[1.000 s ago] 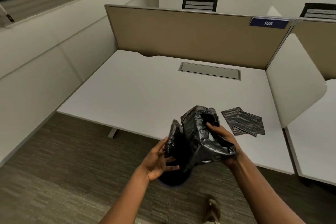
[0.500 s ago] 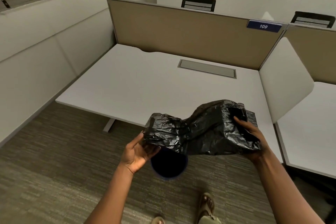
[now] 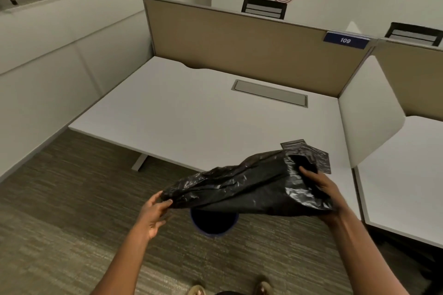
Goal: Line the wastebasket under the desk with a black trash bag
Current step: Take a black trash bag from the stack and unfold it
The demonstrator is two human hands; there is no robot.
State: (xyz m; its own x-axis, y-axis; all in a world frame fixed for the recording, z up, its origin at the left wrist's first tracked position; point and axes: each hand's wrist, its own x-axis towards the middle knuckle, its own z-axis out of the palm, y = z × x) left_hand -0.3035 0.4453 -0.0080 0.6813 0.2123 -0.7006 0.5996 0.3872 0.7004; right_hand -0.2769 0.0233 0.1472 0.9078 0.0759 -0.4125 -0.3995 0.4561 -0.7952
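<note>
We hold the black trash bag (image 3: 249,189) stretched between our two hands above the carpet, just in front of the desk's front edge, and the wastebasket (image 3: 214,222) stands on the floor directly beneath it, out from under the desk (image 3: 191,117), its dark mouth partly hidden by the plastic. The main risk, as we judge it, is that the bag is drawn out lengthwise rather than opened: if we lower it like this it will drape over the rim instead of dropping inside, and thin film that clings to itself may refuse to part at the mouth. Pulling harder between the hands could also tear it, or slip it from the lighter grip on the left. Our left hand (image 3: 153,214) is low and turned palm-up, thumb and fingertips pinched on the narrow end of the bag, the other fingers loosely curled and free. Our right hand (image 3: 320,193) is higher and further forward, near the desk's front right corner, fingers tucked into what looks like the open end while the thumb side clamps the bunched plastic from below. Spare folded bags (image 3: 318,158) lie on the desk just behind that hand.
</note>
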